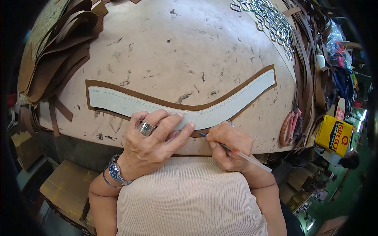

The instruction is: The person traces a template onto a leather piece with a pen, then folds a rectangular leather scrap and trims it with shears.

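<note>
Left hand (157, 131) is pressing loosely spread fingers onto a curved pale template (214, 114), lying over a brown strip (189, 107) near the table (157, 51) edge. Meanwhile the right hand (232, 145) is pinching a pen (252, 159), tip sitting by the strip's lower border, can't quite tell if it's touching.

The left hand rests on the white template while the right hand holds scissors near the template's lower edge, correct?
Wrong tool: the head view shows the right hand holding a pen near the lower edge of the white template. The left hand does rest on it.
</note>
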The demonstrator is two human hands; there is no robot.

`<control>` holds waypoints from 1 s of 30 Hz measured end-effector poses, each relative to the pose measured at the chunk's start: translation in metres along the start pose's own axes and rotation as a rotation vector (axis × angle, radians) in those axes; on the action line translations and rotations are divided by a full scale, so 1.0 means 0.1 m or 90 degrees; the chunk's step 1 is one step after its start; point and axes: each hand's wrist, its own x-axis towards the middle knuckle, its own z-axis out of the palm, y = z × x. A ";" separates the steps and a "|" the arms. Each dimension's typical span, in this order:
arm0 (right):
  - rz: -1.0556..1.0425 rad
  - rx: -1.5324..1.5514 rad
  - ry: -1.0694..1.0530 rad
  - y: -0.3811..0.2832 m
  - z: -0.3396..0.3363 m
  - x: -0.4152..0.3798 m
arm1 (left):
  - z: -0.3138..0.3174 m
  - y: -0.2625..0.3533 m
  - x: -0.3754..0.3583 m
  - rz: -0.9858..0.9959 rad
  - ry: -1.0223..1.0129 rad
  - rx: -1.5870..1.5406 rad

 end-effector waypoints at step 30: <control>0.243 0.121 0.233 0.57 -0.99 0.17 | 0.10 0.26 0.87 0.108 -0.175 -0.004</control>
